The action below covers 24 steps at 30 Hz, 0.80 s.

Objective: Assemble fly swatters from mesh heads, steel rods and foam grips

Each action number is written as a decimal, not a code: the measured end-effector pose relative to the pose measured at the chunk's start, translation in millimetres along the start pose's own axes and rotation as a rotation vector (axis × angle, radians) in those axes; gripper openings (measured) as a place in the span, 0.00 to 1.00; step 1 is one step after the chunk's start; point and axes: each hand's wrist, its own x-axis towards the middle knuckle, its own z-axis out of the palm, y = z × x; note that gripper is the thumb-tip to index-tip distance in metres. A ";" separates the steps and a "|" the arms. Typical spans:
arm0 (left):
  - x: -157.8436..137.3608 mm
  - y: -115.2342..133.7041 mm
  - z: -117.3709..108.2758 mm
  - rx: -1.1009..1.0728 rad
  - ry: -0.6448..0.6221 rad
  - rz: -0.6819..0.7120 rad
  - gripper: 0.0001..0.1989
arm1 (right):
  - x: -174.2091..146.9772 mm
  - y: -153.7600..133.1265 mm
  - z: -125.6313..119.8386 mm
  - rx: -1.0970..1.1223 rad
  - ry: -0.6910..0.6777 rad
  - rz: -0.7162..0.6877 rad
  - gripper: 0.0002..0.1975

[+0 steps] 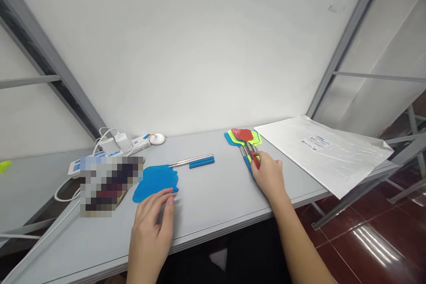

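Observation:
My right hand is closed on the red handle of a fly swatter, whose mesh head lies on top of a pile. Beneath it are yellow-green swatters and a blue swatter, their metal rods and handles fanned toward me. My left hand is open over the front of the table, thumb apart from the fingers. Just beyond its fingertips lie overlapping blue swatter heads. Metal rods with blue handles rest on the table between the two groups.
A large white plastic package covers the table's right end and overhangs its front edge. On the left are a power strip with plugged-in adapters, white cables, a round white device and a pixelated item. A wall stands behind.

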 end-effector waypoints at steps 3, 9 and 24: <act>-0.4 0.8 1.0 -0.008 0.006 -0.001 0.11 | -1.6 0.9 -1.0 0.000 0.028 -0.009 0.12; -1.1 3.6 3.9 -0.034 -0.039 -0.039 0.10 | -8.7 -28.9 -2.3 0.066 0.080 -0.171 0.11; 76.7 55.4 25.0 0.232 -0.621 0.154 0.15 | 89.9 -164.2 79.9 0.022 -0.676 -0.724 0.08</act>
